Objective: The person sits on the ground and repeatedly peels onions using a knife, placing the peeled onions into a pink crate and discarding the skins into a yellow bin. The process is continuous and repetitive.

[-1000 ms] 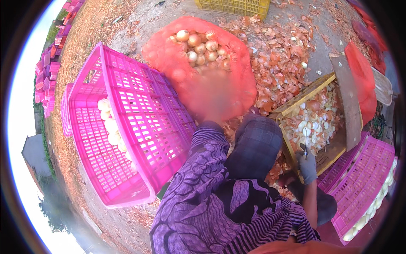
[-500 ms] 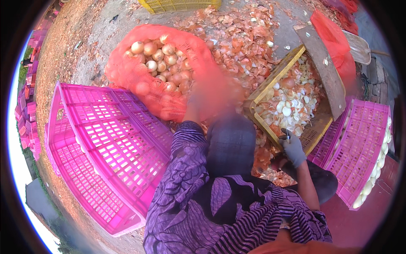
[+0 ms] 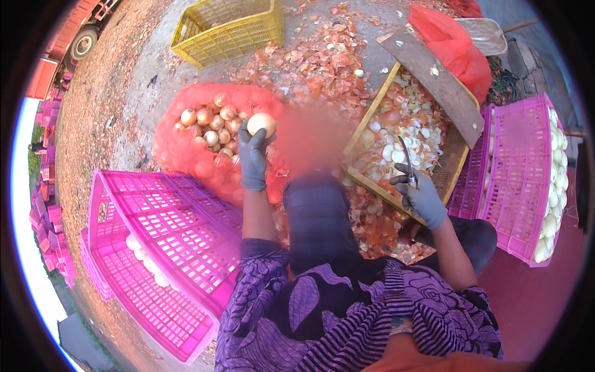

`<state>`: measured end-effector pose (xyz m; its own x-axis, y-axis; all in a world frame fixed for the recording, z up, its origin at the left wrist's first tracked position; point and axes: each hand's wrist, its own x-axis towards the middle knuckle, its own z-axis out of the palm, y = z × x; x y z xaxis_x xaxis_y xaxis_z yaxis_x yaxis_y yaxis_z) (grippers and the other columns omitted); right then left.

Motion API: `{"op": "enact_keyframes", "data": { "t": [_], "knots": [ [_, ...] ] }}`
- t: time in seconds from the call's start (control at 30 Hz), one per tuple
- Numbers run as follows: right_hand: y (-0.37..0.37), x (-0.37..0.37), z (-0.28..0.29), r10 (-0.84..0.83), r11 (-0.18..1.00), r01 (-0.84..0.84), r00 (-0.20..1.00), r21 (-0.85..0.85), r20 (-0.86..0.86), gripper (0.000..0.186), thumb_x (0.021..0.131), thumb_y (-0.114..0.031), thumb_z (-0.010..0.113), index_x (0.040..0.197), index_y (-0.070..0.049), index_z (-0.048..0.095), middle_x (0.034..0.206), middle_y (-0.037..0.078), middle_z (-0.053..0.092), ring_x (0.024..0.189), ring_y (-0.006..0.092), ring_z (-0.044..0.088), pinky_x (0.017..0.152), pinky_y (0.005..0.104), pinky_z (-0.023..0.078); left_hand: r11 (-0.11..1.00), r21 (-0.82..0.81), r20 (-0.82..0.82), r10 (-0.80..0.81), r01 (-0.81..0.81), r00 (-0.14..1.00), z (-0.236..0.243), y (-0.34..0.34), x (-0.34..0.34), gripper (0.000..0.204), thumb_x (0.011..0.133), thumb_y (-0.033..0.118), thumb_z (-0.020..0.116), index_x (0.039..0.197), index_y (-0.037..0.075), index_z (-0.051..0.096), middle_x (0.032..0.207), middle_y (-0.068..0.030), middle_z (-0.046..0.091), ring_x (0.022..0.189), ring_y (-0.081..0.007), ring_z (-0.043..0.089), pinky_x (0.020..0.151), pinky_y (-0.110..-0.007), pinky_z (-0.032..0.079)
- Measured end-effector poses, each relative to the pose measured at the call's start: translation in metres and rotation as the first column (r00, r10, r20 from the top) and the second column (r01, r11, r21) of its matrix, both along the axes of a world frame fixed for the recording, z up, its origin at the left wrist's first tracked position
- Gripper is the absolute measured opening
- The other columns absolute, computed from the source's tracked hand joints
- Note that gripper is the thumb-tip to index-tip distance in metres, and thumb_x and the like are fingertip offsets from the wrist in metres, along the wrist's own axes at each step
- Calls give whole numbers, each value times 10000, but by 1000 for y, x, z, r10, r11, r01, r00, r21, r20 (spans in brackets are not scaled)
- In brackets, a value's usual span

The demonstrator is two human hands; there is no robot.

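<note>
Stacked pink crates [image 3: 52, 229], far left of the left grip, at the ground's edge. Truck [image 3: 74, 25], red-orange, 1 wheel visible, beyond them at upper left. Open ground [image 3: 133, 118], grey, strewn with dry skins. Pink crate [image 3: 176, 211], tilted, lower left of the left grip; pale onions [image 3: 150, 268] inside. Red mesh sack [image 3: 168, 133], mouth spread, brown-skinned onions showing, just behind the left grip. Yellow crate [image 3: 232, 42], slatted, farther beyond it. Left hand [image 3: 253, 161], grey glove, fingers closed around 1 pale onion [image 3: 261, 124], raised over the sack's right side. Onion skins [image 3: 331, 59], heaped on ground beyond and between both grips. Yellow box [image 3: 372, 113] of peelings, directly beyond the right grip. Curved knife [image 3: 406, 152], blade over the box. Right hand [image 3: 424, 197], grey glove, curled about its handle. Board [image 3: 443, 90], across the box's far side. Pink crates [image 3: 517, 167], right of the right grip, pale onions along the outer edge. Reddish floor [image 3: 527, 310], below these.
</note>
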<state>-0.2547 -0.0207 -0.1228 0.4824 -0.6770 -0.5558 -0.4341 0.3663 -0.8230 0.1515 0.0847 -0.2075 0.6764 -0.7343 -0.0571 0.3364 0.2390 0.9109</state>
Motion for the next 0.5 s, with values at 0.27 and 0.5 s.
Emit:
{"op": "enact_keyframes", "data": {
  "t": [0.27, 0.5],
  "knots": [
    [-11, 16, 72, -88, 983, 163, 817, -81, 569, 524, 1022, -262, 616, 1478, -32, 500, 1158, 16, 663, 898, 75, 590, 774, 233, 508, 814, 225, 763, -489, 535, 423, 194, -86, -133, 672, 806, 125, 796, 1402, 34, 498, 1290, -72, 603, 1165, -176, 601, 983, -351, 511],
    [-19, -10, 72, -436, 839, 536, 570, 87, 696, 410, 1016, -286, 644, 1336, -37, 589, 949, -40, 591, 728, 36, 546, 566, 177, 425, 769, 16, 422, -585, 639, 693, 182, -119, -263, 700, 817, 76, 770, 1421, -9, 427, 1299, -128, 582, 1171, -208, 609, 996, -338, 509]
  ]
}}
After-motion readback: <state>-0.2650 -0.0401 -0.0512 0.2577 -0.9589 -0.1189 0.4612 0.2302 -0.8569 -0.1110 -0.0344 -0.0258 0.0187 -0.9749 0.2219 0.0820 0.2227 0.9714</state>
